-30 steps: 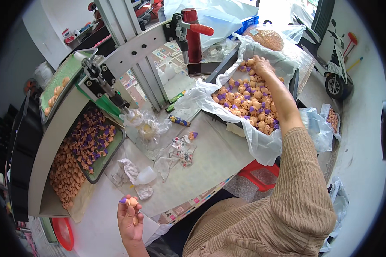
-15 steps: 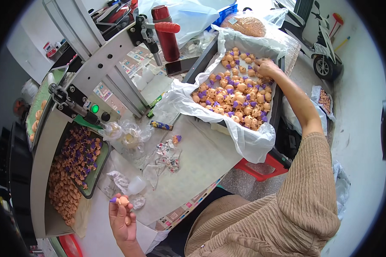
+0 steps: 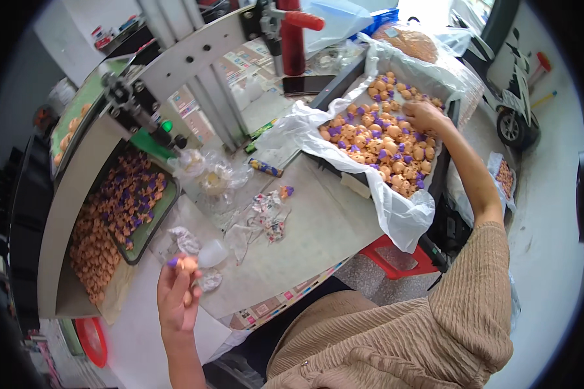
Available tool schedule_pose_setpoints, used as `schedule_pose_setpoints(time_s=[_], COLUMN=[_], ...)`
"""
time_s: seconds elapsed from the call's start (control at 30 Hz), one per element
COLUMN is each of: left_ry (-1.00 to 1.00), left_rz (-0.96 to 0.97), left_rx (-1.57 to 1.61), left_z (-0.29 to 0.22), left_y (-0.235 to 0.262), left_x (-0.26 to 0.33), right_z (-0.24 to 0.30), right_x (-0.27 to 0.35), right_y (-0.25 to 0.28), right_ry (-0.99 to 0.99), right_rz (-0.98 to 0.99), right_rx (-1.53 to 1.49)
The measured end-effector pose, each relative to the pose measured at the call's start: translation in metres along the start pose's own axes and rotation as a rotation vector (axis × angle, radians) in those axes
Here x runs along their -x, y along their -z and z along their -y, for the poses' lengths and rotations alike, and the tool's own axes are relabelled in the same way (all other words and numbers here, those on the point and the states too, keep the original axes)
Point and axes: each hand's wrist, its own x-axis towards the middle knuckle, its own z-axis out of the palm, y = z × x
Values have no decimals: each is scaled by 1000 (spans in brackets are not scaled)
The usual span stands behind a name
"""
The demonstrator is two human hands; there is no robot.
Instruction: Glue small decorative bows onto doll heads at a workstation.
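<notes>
My left hand [image 3: 177, 305] is raised near the table's front edge, its fingers closed on a small peach-coloured toy figure [image 3: 187, 264] with a purple tip. A second peach-coloured piece shows lower down against the fingers. Out to the right, my right hand [image 3: 428, 118] reaches into a dark tray lined with white plastic [image 3: 405, 223]. Its fingers bend down among many peach-and-purple toy figures [image 3: 370, 134]; whatever they grip is hidden.
A metal fixture with toggle clamps [image 3: 133, 107] stands at the left. Beside it, a green tray [image 3: 169, 204] holds small purple-and-peach parts, with peach pieces [image 3: 91, 259] heaped alongside. A crumpled cloth [image 3: 269, 214], a phone [image 3: 311, 85] and a red flask [image 3: 293, 52] occupy the table.
The whole view has shifted, so the table and tray appear farther right. My right hand has come slightly nearer over the heap. My left hand still holds the toy figure.
</notes>
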Motion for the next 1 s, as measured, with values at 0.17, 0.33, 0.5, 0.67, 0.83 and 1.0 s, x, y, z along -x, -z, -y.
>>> schedule_pose_setpoints(time_s=[0.17,0.33,0.5,0.67,0.83,1.0], left_ry=[-5,-23,-292,-731,-785,-842], left_rz=[31,53,43,-108,-88,-122], left_rx=[-144,-252,-456,-854,-868,-962], left_z=[-35,-33,-22,-8,-7,-8], left_y=[12,32,17,20,12,18], left_x=[-44,-102,-145,-158,-145,-136], right_z=[92,178,264,318,364,439], right_x=[34,55,95,114,105,61], right_y=[38,85,137,167,194,237], right_ry=[-344,33,269,518,726,1013], right_rz=[-265,-422,-402,-326,-423,-986], right_rx=[-8,-311,-459,-411,-360,-456])
